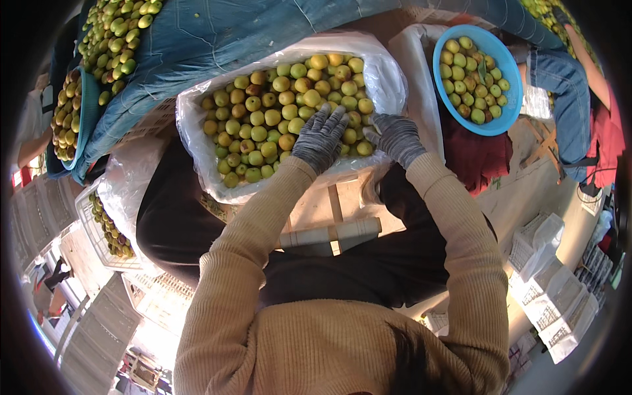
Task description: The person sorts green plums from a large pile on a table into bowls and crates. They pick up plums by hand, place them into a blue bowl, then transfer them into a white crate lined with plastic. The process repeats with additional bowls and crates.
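Observation:
A crate lined with clear plastic film [190,148] stands in front of my knees, filled with round green-yellow jujubes [256,118], some with brown patches. My left hand [323,137], in a grey knit glove, lies palm down on the fruit right of the middle, its fingers slightly spread. At the crate's right end is my right hand [397,138], gloved alike, beside the film. Its thumb and fingertips reach in to the outermost jujubes, with thumb and forefinger apart. No fruit shows held in either hand; what lies under the palms is hidden.
Right of the crate sits a blue plastic basin [517,94] of jujubes with a leaf. A blue quilted cover [232,29] runs behind, heaped with fruit at left. Another person [563,98] sits at right. White crates [553,296] stand lower right; a fruit crate [94,247], left.

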`<move>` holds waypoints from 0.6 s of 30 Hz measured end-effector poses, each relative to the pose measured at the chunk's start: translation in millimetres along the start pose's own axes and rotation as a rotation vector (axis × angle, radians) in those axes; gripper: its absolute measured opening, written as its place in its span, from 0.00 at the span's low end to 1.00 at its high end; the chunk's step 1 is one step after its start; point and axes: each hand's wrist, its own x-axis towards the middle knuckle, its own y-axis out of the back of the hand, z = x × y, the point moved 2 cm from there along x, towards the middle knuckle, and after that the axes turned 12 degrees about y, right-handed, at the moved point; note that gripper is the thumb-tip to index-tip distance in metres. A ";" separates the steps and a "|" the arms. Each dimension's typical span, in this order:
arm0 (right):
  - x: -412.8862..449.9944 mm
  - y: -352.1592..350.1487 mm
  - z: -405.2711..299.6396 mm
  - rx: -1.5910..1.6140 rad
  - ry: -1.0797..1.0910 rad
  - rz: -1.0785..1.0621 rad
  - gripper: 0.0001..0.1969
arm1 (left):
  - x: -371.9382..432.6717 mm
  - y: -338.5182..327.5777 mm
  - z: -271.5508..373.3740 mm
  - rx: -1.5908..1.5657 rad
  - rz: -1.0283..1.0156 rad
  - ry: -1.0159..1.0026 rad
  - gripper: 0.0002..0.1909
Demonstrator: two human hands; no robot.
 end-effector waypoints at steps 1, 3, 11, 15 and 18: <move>3.9 2.0 1.5 0.023 -0.041 0.039 0.18 | 1.6 2.6 -5.2 0.011 -0.063 0.027 0.30; 22.8 6.7 1.5 0.035 0.008 0.136 0.20 | -0.4 13.4 -14.7 0.012 -0.040 0.036 0.30; 127.1 -6.4 -28.6 -0.007 0.162 0.370 0.31 | 15.5 11.0 -18.6 -0.054 0.031 0.299 0.35; 140.2 -2.1 -23.0 -0.183 0.147 0.157 0.32 | 20.0 17.2 -19.9 0.042 -0.137 0.340 0.35; 136.3 4.0 -26.3 -0.136 0.152 0.121 0.31 | 21.2 31.6 -24.5 0.087 -0.144 0.245 0.34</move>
